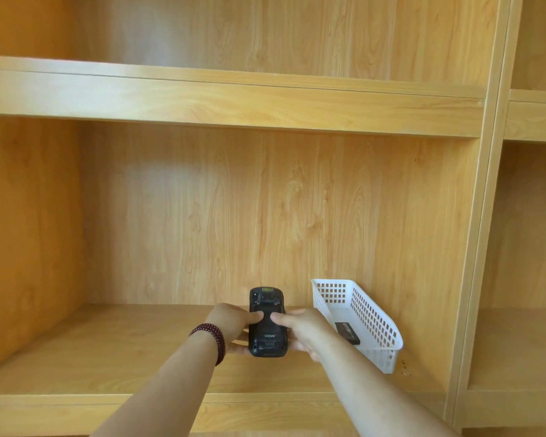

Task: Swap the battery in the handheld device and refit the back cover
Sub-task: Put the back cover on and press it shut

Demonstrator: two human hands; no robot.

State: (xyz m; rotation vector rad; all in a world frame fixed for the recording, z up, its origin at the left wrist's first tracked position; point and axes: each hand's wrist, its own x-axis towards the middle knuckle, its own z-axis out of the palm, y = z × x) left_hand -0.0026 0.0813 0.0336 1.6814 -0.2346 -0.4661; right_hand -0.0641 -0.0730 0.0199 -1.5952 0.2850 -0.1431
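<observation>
The black handheld device (267,302) is held back side up above the wooden shelf, its back cover (268,334) on and marked with a small logo. My left hand (232,326) grips its left edge, thumb pressed on the cover's middle. My right hand (303,331) grips the right edge, its thumb meeting the left thumb on the cover. A black battery (347,332) lies inside the white basket (372,323) to the right.
The white perforated basket sits on the wooden shelf (108,351) against the cabinet's right upright (473,247). Another shelf board (234,99) runs overhead. A dark beaded bracelet (213,340) circles my left wrist.
</observation>
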